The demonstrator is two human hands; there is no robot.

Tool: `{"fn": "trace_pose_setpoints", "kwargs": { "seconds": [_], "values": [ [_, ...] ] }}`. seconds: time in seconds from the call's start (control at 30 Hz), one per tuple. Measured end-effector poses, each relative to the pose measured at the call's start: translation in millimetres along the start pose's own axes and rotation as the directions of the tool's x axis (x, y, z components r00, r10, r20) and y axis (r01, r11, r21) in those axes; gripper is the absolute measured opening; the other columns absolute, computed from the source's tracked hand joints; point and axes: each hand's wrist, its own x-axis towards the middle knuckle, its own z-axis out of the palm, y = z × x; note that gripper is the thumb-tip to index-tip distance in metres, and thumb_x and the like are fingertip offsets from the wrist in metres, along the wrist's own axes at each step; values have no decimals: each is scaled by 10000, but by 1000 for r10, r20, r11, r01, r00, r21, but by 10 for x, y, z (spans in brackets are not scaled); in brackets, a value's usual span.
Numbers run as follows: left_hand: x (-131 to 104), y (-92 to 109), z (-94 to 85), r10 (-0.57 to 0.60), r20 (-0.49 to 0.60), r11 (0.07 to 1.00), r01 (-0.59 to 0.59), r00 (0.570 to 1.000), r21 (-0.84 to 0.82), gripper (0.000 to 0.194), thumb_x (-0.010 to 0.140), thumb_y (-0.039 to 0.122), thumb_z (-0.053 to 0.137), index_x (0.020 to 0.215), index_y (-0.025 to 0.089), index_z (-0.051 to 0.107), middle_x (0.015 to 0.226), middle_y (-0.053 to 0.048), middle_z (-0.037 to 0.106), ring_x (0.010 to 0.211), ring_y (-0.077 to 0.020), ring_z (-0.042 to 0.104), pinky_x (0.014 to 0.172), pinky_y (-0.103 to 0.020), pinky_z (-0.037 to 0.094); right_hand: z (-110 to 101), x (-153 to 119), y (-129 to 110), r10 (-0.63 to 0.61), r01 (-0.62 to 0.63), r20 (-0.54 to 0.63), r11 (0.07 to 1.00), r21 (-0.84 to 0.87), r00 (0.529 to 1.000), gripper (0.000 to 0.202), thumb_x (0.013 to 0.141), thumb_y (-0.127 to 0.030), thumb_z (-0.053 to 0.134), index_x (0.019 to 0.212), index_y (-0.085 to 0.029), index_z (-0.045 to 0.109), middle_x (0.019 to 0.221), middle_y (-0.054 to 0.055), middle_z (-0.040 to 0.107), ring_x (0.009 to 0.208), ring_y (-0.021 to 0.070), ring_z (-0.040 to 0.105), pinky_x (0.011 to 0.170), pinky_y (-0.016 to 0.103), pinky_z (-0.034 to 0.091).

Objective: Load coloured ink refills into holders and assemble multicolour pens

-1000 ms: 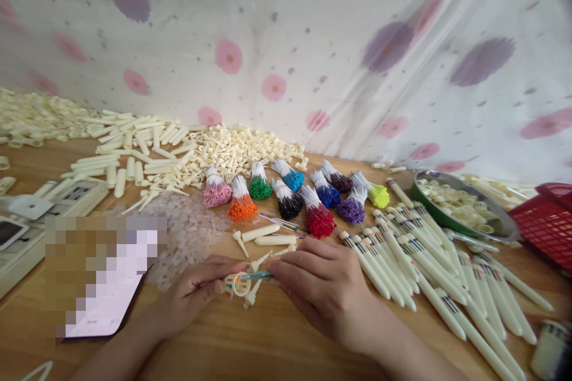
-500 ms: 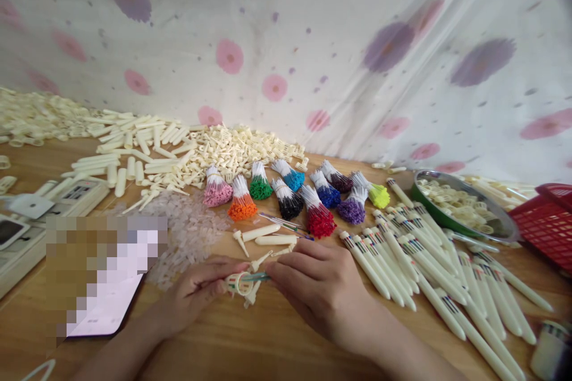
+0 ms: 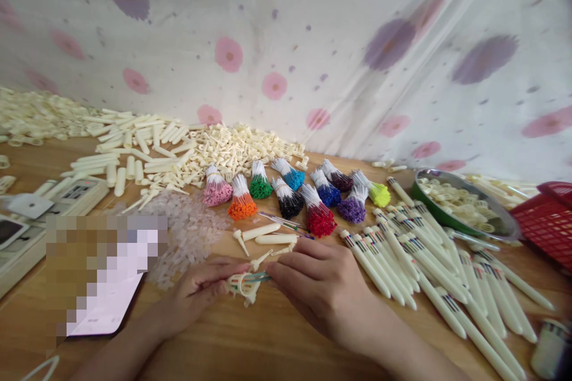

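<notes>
Near the front middle, my left hand pinches a cream slotted pen part, its open end facing right. My right hand is closed around thin refills, whose bluish ends reach into that opening. Its fingertips hide the rest of them. Just behind the hands lie two cream barrels and small cream pointed pieces. Bundles of coloured refills stand farther back, among them a red one, an orange one and a black one.
Finished-looking pens cover the right side, beside a green-sided bowl and a red basket. Clear plastic bits, a phone and a power strip lie left. Cream parts are heaped behind.
The cream slotted part has shifted and turned slightly in my left hand. My right hand stays almost in place, still holding the thin refills at the opening.
</notes>
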Motion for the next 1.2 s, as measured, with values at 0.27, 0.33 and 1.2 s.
{"fn": "trace_pose_setpoints", "kwargs": {
  "seconds": [0.27,0.33,1.2],
  "values": [
    [35,40,16,-31,-57,999,29,998,-34,268,794,300,590,1043,279,689,1017,-61,710,940,-239,630,822,-338,490,75,1,17,-3,4,-27,1000,28,1000,168,895,-135,451,858,-149,614,639,26,606,608,122,520,555,236,374],
    [35,50,17,-28,-55,999,26,998,-33,272,793,280,593,1048,286,685,1013,-53,708,926,-230,632,815,-325,488,81,-7,26,-30,30,-31,999,14,999,188,905,-140,434,868,-140,619,649,36,614,598,123,518,552,242,376],
    [71,110,66,73,-298,985,-115,952,-126,146,642,210,749,778,220,694,746,-13,644,735,-168,612,668,-235,487,26,-6,-30,13,-12,-41,999,32,999,142,814,-61,486,744,-132,586,621,16,565,557,134,409,513,264,296]
  ]
}}
